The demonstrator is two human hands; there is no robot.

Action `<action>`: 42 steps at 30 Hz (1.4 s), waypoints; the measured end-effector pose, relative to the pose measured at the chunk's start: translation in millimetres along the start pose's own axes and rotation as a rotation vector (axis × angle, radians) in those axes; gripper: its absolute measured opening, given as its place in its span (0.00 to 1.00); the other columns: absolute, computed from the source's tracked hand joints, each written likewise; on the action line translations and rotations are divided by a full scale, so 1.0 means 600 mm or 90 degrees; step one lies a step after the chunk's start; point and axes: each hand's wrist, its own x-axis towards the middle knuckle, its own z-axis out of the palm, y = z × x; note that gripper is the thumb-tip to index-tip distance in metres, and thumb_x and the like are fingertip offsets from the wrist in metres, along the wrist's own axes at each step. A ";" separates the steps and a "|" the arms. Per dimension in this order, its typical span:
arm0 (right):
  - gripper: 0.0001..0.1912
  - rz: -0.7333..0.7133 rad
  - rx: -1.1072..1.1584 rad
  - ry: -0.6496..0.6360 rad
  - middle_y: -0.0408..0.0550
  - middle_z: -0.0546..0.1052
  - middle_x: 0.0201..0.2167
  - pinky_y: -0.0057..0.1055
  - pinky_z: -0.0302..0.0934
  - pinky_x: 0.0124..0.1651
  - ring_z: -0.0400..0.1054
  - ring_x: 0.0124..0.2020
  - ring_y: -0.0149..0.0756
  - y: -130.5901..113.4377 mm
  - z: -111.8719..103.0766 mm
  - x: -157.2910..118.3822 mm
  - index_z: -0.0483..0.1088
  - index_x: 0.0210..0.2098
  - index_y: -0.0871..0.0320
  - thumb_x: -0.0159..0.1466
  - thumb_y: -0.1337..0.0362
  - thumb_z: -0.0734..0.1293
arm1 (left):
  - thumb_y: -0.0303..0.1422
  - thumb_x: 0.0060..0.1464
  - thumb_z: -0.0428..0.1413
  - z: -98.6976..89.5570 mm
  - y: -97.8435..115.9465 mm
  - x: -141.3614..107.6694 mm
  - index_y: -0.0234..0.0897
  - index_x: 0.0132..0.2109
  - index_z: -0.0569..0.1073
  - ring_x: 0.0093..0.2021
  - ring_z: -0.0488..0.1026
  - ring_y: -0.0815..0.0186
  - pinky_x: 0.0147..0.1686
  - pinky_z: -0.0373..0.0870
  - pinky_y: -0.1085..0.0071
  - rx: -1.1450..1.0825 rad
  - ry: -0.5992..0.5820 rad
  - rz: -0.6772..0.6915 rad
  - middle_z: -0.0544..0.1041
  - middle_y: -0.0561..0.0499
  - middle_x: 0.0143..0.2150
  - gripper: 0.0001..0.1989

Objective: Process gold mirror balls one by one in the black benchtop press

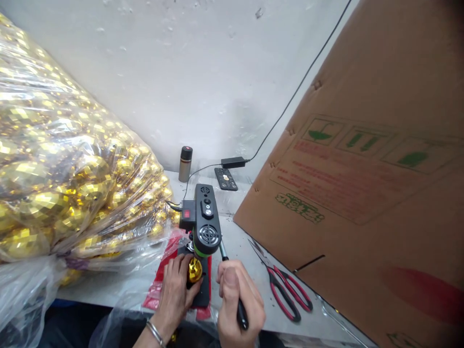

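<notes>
Under the head of a small black bench drill press (207, 217), a shiny gold faceted ball (195, 270) sits near the machine's dark base (201, 300). My left hand (177, 285), with a silver bangle on its wrist, pinches this ball between thumb and fingers. My right hand (239, 299) is wrapped round the black grip of the press's lever (242, 314), whose metal rod runs up to the machine's right side. The drill tip and the contact point on the ball are hidden beneath the head.
Red-handled scissors (286, 292) lie right of my right hand, beside a large cardboard box (355, 169). A clear bag of gold balls (79, 193) bulges at left. Behind stand a bottle (185, 164), a phone (225, 179) and a power adapter (233, 162). Red plastic (159, 285) lies under the base.
</notes>
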 end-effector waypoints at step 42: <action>0.22 0.086 -0.010 0.169 0.35 0.65 0.27 0.31 0.65 0.54 0.61 0.27 0.25 0.021 0.050 -0.086 0.60 0.27 0.55 0.79 0.62 0.54 | 0.34 0.49 0.65 -0.016 0.024 0.021 0.40 0.51 0.78 0.47 0.79 0.46 0.50 0.74 0.51 -0.063 -0.130 -0.099 0.83 0.43 0.44 0.20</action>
